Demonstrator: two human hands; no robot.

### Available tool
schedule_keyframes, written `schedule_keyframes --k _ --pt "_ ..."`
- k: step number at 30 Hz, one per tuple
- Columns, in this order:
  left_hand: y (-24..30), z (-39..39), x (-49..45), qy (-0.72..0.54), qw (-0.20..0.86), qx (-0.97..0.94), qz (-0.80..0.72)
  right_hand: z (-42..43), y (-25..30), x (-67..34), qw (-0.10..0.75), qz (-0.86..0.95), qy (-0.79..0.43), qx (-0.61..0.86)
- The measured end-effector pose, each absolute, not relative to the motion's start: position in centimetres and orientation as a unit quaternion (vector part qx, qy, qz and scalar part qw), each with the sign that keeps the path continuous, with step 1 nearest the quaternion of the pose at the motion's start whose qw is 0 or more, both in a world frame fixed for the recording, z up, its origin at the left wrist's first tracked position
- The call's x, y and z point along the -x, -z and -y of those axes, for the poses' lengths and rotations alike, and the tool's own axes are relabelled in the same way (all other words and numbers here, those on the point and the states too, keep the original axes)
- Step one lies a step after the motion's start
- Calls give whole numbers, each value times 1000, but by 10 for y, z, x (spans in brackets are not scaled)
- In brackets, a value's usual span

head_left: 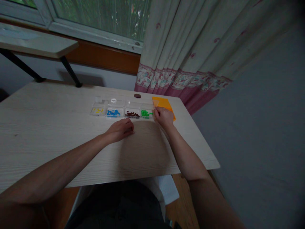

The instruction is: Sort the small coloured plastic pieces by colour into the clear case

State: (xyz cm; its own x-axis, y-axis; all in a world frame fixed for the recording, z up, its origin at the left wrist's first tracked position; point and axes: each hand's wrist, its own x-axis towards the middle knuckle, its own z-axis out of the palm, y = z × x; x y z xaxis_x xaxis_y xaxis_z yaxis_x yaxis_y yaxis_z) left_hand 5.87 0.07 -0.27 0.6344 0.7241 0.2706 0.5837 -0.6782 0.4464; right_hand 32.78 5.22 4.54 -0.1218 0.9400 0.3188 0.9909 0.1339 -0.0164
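A clear plastic compartment box [115, 103] stands on the table, its see-through lid apparently folded back behind it. Small pieces lie sorted by colour in its compartments: a few yellow pieces [98, 110], blue pieces [112, 113], dark brown pieces [132, 114] and green pieces [145, 113]. My right hand [165, 117] is at the box's right end, thumb and finger pinched beside the green pieces; what they hold is too small to make out. Under and behind that hand lies a flat orange-yellow item [164, 102]. My left hand [120, 129] rests in front of the brown pieces, fingers curled with nothing visible in them.
The pale wooden table [59, 133] ends at a right edge near the wall [250, 127]. A dark round spot [137, 95] marks its back edge. A raised shelf [38, 43] on black legs stands at back left. A curtain [181, 57] hangs behind.
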Motion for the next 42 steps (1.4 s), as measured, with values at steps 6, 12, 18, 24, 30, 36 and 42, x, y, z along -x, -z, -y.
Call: schedule_keyframes --k 6,12,18,24,30,36,42 --pt "7 -3 -59 -213 152 -877 -402 -49 -37 -321 155 790 83 587" --pt "5 -2 -60 -228 160 -868 -412 -35 -30 -302 133 861 67 486" --pt "0 2 -60 -217 158 -876 -401 -30 -23 -293 117 880 57 457" --pt "0 2 -61 -201 130 -888 -393 -29 -22 -289 118 890 52 437" --pt "3 0 -61 -215 146 -879 -401 -28 -23 -289 111 894 48 431" --pt "-1 -11 -48 -257 226 -863 -372 -31 -20 -290 120 889 39 440" --pt "0 -10 -44 -233 227 -890 -319 -30 -22 -289 119 891 33 438"
